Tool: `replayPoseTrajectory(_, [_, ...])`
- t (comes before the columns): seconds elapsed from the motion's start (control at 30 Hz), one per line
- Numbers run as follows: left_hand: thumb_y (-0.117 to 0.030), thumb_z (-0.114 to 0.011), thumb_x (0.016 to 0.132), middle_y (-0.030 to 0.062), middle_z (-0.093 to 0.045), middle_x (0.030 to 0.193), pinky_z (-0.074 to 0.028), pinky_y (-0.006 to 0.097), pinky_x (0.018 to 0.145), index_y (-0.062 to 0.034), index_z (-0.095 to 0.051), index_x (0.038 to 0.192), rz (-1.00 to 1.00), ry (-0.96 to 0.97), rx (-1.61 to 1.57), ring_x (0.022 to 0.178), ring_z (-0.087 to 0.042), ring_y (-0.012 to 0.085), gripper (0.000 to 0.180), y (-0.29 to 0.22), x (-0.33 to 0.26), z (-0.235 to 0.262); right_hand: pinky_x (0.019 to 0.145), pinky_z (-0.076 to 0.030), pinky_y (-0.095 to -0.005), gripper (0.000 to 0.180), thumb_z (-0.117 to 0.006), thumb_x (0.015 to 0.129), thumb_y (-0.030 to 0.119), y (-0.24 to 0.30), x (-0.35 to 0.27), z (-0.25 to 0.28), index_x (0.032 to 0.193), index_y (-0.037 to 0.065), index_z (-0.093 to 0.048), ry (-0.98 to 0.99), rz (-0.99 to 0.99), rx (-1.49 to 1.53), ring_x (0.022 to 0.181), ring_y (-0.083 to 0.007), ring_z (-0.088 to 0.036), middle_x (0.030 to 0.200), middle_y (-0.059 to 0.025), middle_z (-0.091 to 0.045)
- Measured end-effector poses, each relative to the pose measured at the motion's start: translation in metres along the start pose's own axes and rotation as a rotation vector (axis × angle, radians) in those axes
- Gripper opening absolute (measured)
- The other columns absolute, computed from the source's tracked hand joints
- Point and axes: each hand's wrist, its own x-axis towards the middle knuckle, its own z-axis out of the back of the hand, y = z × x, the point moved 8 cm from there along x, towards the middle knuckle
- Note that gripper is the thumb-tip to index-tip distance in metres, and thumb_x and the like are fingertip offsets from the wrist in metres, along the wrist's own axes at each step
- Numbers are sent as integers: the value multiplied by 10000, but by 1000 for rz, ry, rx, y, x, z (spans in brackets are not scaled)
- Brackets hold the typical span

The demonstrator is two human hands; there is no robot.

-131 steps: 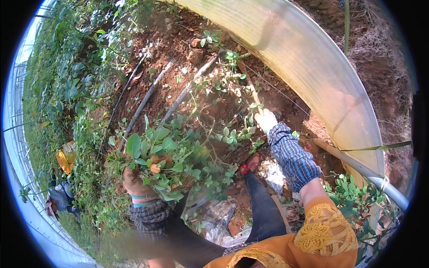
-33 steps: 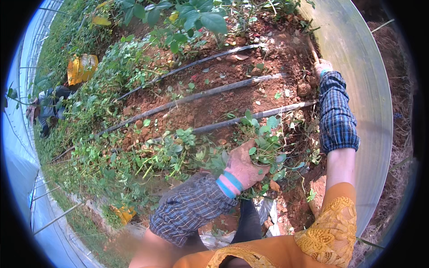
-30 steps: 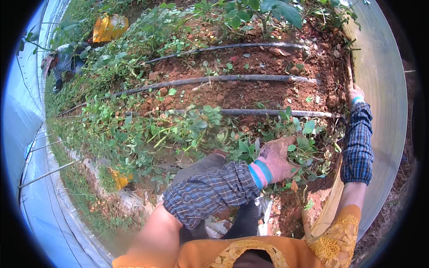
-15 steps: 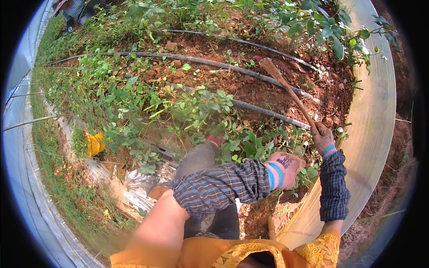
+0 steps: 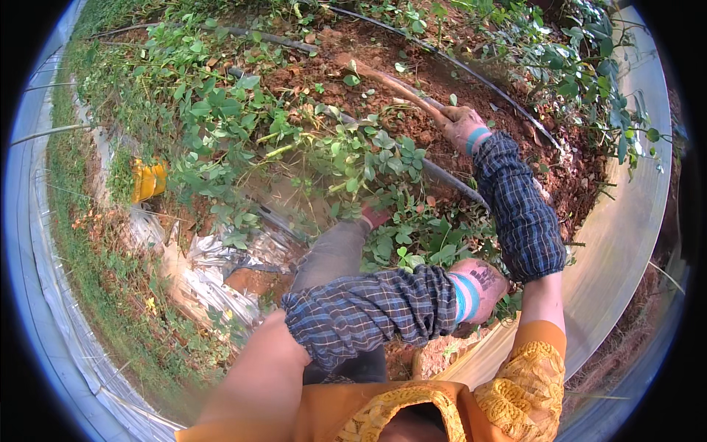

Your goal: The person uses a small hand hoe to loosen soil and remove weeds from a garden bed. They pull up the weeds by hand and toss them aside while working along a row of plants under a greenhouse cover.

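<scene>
My right hand point(image 5: 462, 127), in a soiled pinkish work glove with a blue-banded cuff, is wrapped round a wooden stick point(image 5: 394, 85). The stick's broader end points to the upper left, low over the red soil. Closer to my body, my left hand point(image 5: 482, 289), gloved alike, curls downward among green leafy stems point(image 5: 442, 247). Its fingertips are turned away, and what they grip is hidden. Checked sleeve covers run along both forearms.
Black hoses point(image 5: 449, 177) cross the red soil point(image 5: 309, 77) between leafy plants. A pale plastic sheet point(image 5: 626, 214) borders the bed at right. Crumpled silvery film point(image 5: 221, 272) lies at lower left, with a yellow container point(image 5: 149, 180) beyond it. My grey-clad leg point(image 5: 331, 254) stands among the plants.
My right hand has swung forward and left with the stick, which now lies flatter over the soil. My left hand has shifted only slightly. The view has also moved.
</scene>
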Motion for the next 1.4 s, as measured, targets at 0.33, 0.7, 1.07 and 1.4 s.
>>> replayPoseTrajectory(0.33, [-91, -649, 684, 108, -674, 939, -526, 390, 772, -89, -641, 929, -79, -121, -139, 907, -658, 292, 245, 3, -31, 19, 750, -531, -388, 331, -572, 910, 292, -59, -127, 106, 1188, 116, -604, -198, 152, -501, 863, -315, -666, 977, -167, -674])
replayPoseTrajectory(0.7, [-142, -602, 726, 71, -653, 856, -525, 380, 722, -112, -611, 860, -113, -115, 144, 847, -650, 270, 138, 21, -9, -14, 646, -520, -443, 310, -524, 934, 359, -69, -62, 60, 1094, 109, -615, 171, 332, -835, 720, -331, -642, 859, -160, -649])
replayPoseTrajectory(1.07, [-166, -564, 782, 78, -648, 802, -535, 368, 647, -73, -596, 829, -76, -96, 49, 771, -655, 263, 109, 58, -43, 42, 644, -531, -456, 356, -491, 940, 389, -117, -77, 23, 1132, 112, -604, 160, 199, -678, 734, -339, -661, 872, -175, -674])
replayPoseTrajectory(1.4, [-189, -578, 743, 72, -603, 745, -508, 327, 620, -96, -577, 784, -88, -199, -182, 707, -615, 241, 101, 56, -42, 37, 818, -508, -436, 374, -529, 924, 346, -22, 2, -59, 1200, 99, -581, 294, 222, -585, 944, -350, -623, 1033, -182, -634])
